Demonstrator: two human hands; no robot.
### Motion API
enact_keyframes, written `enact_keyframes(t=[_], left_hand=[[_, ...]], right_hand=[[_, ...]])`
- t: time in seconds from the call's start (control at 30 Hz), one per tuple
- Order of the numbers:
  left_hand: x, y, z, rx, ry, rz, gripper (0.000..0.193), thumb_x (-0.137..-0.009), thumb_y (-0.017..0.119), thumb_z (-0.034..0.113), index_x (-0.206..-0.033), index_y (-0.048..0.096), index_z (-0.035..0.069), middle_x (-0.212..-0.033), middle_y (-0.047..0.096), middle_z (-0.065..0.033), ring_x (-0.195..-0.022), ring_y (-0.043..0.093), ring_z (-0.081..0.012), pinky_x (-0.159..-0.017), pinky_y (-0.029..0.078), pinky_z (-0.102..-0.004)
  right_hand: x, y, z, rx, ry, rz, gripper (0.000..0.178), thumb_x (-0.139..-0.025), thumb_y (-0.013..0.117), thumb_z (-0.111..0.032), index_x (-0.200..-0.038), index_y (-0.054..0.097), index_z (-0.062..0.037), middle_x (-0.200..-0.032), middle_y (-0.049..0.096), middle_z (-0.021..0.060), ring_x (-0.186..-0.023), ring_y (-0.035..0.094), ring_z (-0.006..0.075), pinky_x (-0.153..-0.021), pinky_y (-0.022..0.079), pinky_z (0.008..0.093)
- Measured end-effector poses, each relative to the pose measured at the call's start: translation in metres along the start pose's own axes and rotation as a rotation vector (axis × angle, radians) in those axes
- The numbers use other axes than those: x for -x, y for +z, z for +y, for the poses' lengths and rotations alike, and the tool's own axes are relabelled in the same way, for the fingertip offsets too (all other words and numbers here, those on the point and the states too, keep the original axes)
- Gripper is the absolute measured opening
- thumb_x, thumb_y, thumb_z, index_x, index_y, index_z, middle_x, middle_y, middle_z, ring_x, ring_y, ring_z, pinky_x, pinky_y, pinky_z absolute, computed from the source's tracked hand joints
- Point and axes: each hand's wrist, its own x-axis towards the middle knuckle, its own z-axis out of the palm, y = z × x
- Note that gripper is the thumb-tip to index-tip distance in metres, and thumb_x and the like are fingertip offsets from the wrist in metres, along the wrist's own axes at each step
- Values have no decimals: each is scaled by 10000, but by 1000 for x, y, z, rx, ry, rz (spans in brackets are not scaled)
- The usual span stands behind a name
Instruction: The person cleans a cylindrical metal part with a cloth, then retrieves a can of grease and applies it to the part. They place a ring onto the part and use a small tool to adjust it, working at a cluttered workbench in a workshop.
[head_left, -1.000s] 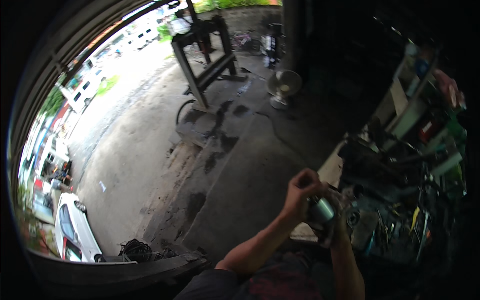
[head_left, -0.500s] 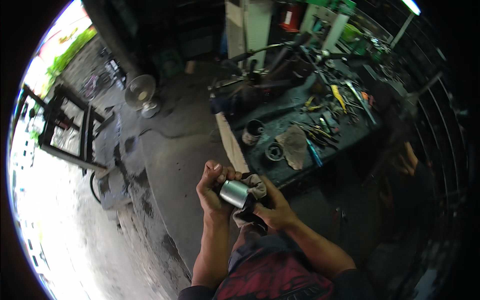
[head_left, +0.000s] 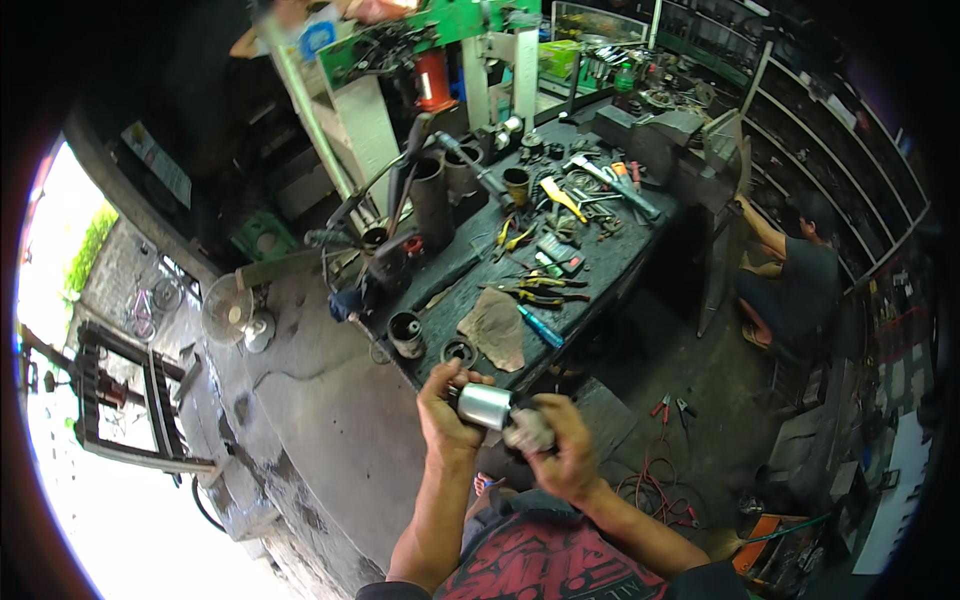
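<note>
Bunched now at the right end of the silver cylinder (head_left: 484,406), the rag (head_left: 530,432) has shifted, which seems to leave more shiny side bare for the work. Curled fingers of the left hand (head_left: 448,420) grip the cylinder's left end; the right hand (head_left: 570,455) pinches the rag. Just beyond, the desk (head_left: 447,318) carries a metal ring (head_left: 458,352) and yellow pliers (head_left: 540,298).
</note>
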Motion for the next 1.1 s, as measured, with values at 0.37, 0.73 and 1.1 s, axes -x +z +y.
enact_keyframes(t=[0.37, 0.73, 1.1], left_hand=[[4, 55, -107, -207, 82, -479, 173, -916, 669, 19, -878, 518, 95, -665, 519, -52, -668, 595, -221, -730, 555, -430], [-79, 76, -113, -568, -87, -271, 206, -901, 742, -4, -888, 547, 63, -716, 627, -82, -638, 657, -205, -602, 554, -343], [-238, -20, -99, -1527, 931, -22, 235, -869, 811, 131, -891, 609, 12, -836, 662, -125, -752, 616, -301, -734, 508, -412]], right_hand=[[31, -94, 37, -1137, 841, -101, 259, -944, 686, -16, -1197, 695, 40, -1049, 751, 98, -958, 728, 166, -885, 586, 300], [12, -71, 93, 483, 69, 112, 410, -707, 724, -60, -1117, 740, -79, -970, 649, 102, -838, 631, 323, -730, 525, 434], [59, -32, 97, 90, 768, 443, 514, -848, 753, -87, -1337, 603, -51, -1100, 720, 174, -1015, 709, 357, -905, 551, 401]])
